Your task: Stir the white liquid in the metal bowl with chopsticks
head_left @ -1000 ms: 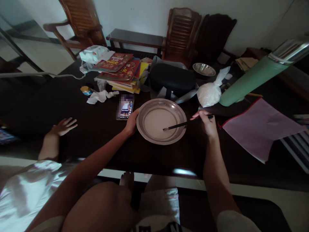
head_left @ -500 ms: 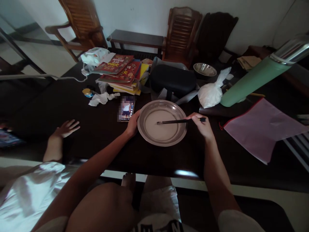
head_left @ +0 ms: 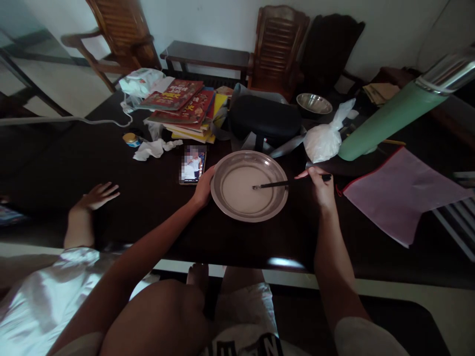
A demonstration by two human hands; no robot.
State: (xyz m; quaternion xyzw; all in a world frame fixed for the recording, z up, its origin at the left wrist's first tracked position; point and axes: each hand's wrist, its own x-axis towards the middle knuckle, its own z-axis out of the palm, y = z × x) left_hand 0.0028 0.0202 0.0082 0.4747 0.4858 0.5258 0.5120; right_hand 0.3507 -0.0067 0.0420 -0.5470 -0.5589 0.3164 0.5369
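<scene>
A shallow metal bowl [head_left: 280,201] stands on the dark table, with a cloudy whitish mixture [head_left: 241,190] in it. My left hand [head_left: 204,188] grips its left rim, fingers partly hidden by the bowl. To the right of the bowl, my right hand [head_left: 319,184] is closed around dark chopsticks [head_left: 276,184], held nearly level. Their tips reach over the right rim to the mixture near the middle. Just left of the bowl lies a phone [head_left: 193,164] with a lit screen, partly blurred out.
Behind the bowl are a black case [head_left: 265,118], stacked books [head_left: 178,104] and a second metal bowl [head_left: 314,103]. A tied bag of white powder [head_left: 322,143], green thermos [head_left: 393,121] and pink mesh pouch [head_left: 401,198] stand right. Another person's hand [head_left: 100,195] rests on the table at left.
My right hand has moved to the right with the chopsticks, and their tips have shifted right across the mixture. My left hand keeps its hold on the bowl.
</scene>
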